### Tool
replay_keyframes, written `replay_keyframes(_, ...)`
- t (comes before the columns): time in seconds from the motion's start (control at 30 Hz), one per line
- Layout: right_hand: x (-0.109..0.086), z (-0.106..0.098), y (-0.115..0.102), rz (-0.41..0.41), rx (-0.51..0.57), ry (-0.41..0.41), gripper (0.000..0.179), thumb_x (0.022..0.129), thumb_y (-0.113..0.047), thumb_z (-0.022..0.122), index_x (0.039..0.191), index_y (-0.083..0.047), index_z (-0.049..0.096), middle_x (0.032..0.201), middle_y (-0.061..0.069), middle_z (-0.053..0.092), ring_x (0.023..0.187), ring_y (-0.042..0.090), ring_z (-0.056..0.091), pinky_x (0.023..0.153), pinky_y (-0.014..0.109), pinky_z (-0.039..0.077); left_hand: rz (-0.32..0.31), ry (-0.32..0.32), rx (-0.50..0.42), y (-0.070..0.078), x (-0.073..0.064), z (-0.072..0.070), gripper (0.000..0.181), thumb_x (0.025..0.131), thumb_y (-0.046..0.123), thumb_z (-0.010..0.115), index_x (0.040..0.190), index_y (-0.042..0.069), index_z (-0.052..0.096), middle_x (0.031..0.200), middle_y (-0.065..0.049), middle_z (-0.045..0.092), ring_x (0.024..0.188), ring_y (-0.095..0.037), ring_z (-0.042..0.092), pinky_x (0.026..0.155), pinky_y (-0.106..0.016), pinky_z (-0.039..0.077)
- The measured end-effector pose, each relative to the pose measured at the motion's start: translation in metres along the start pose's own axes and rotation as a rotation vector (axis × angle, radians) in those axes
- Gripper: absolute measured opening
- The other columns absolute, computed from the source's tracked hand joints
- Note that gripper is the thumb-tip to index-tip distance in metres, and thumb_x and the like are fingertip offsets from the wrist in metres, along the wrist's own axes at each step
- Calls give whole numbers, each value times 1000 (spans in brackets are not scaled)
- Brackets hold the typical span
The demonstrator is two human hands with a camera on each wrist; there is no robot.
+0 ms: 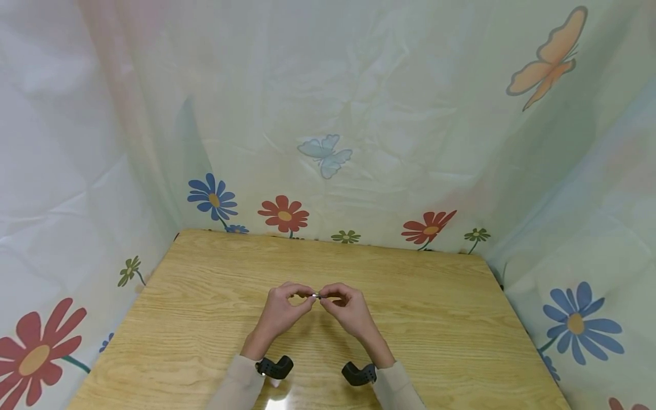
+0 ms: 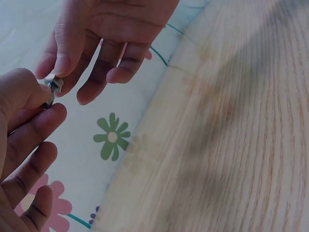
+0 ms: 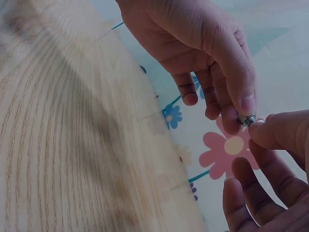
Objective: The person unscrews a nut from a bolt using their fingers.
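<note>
A small shiny metal bolt (image 1: 316, 295) is held in the air over the table, between the fingertips of both hands. My left hand (image 1: 285, 308) pinches one end with thumb and index finger. From the other side, my right hand (image 1: 349, 310) pinches the opposite end in the same way. A hexagonal metal part of the bolt (image 2: 54, 83) shows in the left wrist view, and screw threads on the bolt (image 3: 250, 121) show in the right wrist view. Fingertips hide both ends, so I cannot tell whether a separate nut is on it.
The wooden table (image 1: 205, 319) lies under both hands. A pale curtain (image 1: 389, 114) printed with flowers and butterflies hangs behind it and on both sides. Black devices (image 1: 277, 368) are worn on both wrists. A bright reflection marks the table's near side.
</note>
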State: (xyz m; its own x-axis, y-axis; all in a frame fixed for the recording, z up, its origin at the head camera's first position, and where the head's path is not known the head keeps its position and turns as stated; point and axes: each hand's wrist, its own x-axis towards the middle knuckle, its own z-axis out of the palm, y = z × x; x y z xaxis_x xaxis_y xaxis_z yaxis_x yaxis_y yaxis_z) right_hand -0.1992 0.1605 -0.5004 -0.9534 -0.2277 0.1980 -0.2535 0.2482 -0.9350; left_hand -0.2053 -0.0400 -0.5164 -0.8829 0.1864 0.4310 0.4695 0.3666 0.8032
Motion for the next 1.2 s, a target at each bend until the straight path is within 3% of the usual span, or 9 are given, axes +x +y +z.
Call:
replay_keyframes(0.23, -1, -1, 2, -52, 11, -3, 14, 96, -10, 72, 109, -5, 75, 115, 14, 73, 110, 29, 68, 87, 34, 58, -20, -1, -10, -1, 0, 2, 10, 90, 14, 80, 98, 20, 81, 92, 7, 76, 92, -16, 71, 81, -56, 56)
replay_keyframes(0.4, 0, 0, 2, 7, 28, 46, 21, 99, -12, 70, 117, -3, 73, 118, 13, 72, 114, 31, 67, 89, 27, 56, -35, -4, -31, -1, 0, 2, 10, 90, 14, 80, 98, 20, 81, 92, 7, 75, 94, -31, 71, 82, -57, 55)
replay_keyframes(0.5, 0, 0, 2, 41, 37, 73, 21, 101, -16, 68, 120, -8, 73, 116, 11, 72, 111, 31, 68, 87, 25, 56, -26, 6, -30, -1, 0, 2, 10, 90, 15, 80, 99, 19, 81, 91, 9, 74, 93, -32, 71, 80, -54, 56)
replay_keyframes(0.7, 0, 2, 3, 103, 19, 90, 21, 103, -19, 65, 119, -10, 74, 106, 9, 75, 102, 34, 71, 81, 35, 58, 9, 30, -18, -1, 1, 1, 10, 90, 14, 81, 100, 16, 82, 93, 7, 75, 93, -31, 71, 79, -51, 57)
replay_keyframes(0.83, 0, 3, -3, 137, -12, 86, 18, 104, -16, 63, 111, -6, 76, 103, 12, 77, 94, 23, 72, 81, 41, 58, 30, 32, -11, 0, 1, 2, 10, 91, 15, 80, 101, 15, 81, 94, 4, 76, 95, -30, 71, 81, -52, 57)
replay_keyframes(0.97, -4, 3, -18, 142, -28, 78, 16, 103, -13, 63, 103, -5, 77, 99, 13, 77, 87, 15, 69, 80, 39, 58, 41, 30, -1, 1, 2, 3, 10, 91, 15, 80, 101, 15, 81, 95, 4, 77, 95, -27, 71, 82, -51, 58)
replay_keyframes(1.07, -5, 4, -25, 139, -23, 81, 14, 102, -12, 64, 102, -5, 77, 99, 14, 77, 90, 21, 71, 79, 35, 57, 40, 27, 5, 1, 2, 3, 10, 91, 15, 80, 102, 16, 81, 95, 4, 77, 95, -26, 72, 81, -50, 58)
replay_keyframes(1.2, -3, 6, -13, 148, -26, 89, 14, 101, -14, 66, 104, -6, 77, 103, 14, 76, 99, 33, 72, 78, 27, 55, 37, 13, -4, 2, 1, 3, 11, 92, 15, 79, 102, 14, 81, 95, 3, 76, 95, -26, 72, 81, -50, 59)
